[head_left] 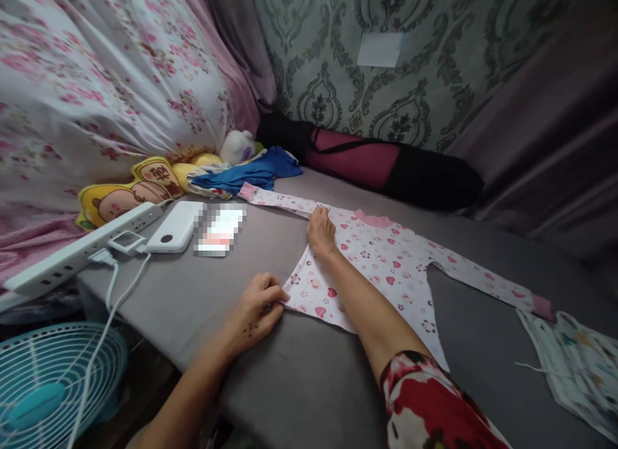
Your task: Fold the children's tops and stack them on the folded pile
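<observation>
A small white long-sleeved shirt with pink hearts, pink collar and pink cuffs lies spread on the grey surface. Its sleeves reach out to both sides. My left hand pinches the bottom left corner of the shirt between thumb and fingers. Curled fingers of my right hand grip the fabric near the left armpit, where the sleeve meets the body. My right forearm crosses over the shirt and hides part of its front and lower hem.
At the left are a white power strip, a power bank, cables and a blue fan. Behind lie plush toys, blue cloth and a long bag. Folded cloth lies right.
</observation>
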`<state>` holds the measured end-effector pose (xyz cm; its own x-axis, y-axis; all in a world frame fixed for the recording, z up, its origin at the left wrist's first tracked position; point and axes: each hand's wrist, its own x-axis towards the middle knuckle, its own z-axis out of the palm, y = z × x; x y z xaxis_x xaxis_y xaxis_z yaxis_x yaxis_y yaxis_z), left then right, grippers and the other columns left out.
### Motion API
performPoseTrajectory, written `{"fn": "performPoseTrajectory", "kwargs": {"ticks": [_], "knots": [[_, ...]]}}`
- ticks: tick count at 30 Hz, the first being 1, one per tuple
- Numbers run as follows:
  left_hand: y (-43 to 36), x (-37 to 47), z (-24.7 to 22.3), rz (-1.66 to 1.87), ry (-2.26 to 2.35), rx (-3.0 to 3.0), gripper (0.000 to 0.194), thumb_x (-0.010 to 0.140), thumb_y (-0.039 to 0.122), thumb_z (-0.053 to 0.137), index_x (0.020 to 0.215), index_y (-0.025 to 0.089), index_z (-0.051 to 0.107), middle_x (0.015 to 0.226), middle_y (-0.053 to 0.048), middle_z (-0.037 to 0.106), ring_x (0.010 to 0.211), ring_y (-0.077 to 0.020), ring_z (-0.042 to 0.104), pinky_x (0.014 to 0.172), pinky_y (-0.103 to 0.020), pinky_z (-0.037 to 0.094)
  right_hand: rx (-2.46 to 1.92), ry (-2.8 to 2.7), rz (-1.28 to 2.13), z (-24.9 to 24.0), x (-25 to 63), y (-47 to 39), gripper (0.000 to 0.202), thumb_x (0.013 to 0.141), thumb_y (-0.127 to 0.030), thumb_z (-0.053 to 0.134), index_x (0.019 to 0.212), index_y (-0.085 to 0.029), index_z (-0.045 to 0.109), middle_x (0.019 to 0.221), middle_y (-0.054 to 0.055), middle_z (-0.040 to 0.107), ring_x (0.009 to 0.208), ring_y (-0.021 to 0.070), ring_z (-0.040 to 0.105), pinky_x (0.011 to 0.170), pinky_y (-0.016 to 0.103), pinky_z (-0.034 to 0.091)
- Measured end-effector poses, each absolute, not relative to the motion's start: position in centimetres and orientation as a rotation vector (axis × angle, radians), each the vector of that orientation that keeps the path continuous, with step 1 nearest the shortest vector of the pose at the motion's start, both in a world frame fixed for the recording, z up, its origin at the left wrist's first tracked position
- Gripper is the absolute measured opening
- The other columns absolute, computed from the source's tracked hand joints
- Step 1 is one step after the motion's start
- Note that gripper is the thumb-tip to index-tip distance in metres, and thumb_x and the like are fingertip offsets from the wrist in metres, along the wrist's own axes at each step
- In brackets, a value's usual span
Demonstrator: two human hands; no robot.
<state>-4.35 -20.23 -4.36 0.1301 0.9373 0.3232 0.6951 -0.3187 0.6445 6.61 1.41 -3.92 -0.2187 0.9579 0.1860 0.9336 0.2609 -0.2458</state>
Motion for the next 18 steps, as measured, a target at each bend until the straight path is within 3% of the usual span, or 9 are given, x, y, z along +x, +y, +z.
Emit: {"fn": "performPoseTrajectory", "kwargs": {"ticks": [8, 11, 14, 18], "knots": [[-20.7, -4.3, -3.4, 1.005, 1.638, 1.992, 0.022, 0.078, 0.013, 0.046, 0.079, 0.02, 0.066, 0.085, -0.003, 0.057, 0.084, -0.0168, 0.054, 0.075, -0.03, 0.045, -1.689, -2.247, 0.196, -4.2, 6.9, 1.5, 0.028, 0.099, -0.021, 0.032, 0.116, -0.016, 0.054, 0.12, 0.014, 0.056, 0.101, 0.0231, 0.06, 0.085, 0.033, 0.048], [-20.7, -4.2, -3.4, 1.038, 1.673, 1.98, 0.021, 0.087, 0.023, 0.048, 0.073, 0.02, 0.063, 0.082, -0.003, 0.057, 0.081, -0.0163, 0.055, 0.075, -0.03, 0.045, -1.497, -2.344, 0.43, -3.5, 8.9, 1.9, 0.031, 0.098, -0.028, 0.038, 0.122, -0.016, 0.054, 0.122, 0.012, 0.058, 0.105, 0.0209, 0.06, 0.09, 0.031, 0.046], [-20.5, -4.2, -3.8, 1.068, 1.733, 1.995, 0.03, 0.092, 0.035, 0.049, 0.068, 0.02, 0.059, 0.078, -0.003, 0.057, 0.077, -0.0156, 0.054, 0.072, -0.03, 0.044, -1.383, -2.303, 0.696, -2.9, 12.3, 2.5, 0.041, 0.099, -0.027, 0.029, 0.136, -0.016, 0.044, 0.124, 0.01, 0.06, 0.102, 0.0169, 0.062, 0.089, 0.029, 0.047], [-20.3, -4.3, -4.2, 1.035, 1.758, 2.058, 0.027, 0.092, 0.037, 0.051, 0.073, 0.02, 0.061, 0.08, -0.003, 0.058, 0.08, -0.0168, 0.055, 0.074, -0.03, 0.045, -1.479, -2.295, 0.419, -3.1, 16.6, 2.2, 0.044, 0.098, -0.024, 0.028, 0.136, -0.011, 0.046, 0.137, 0.015, 0.053, 0.126, 0.0215, 0.049, 0.105, 0.036, 0.036]]}}
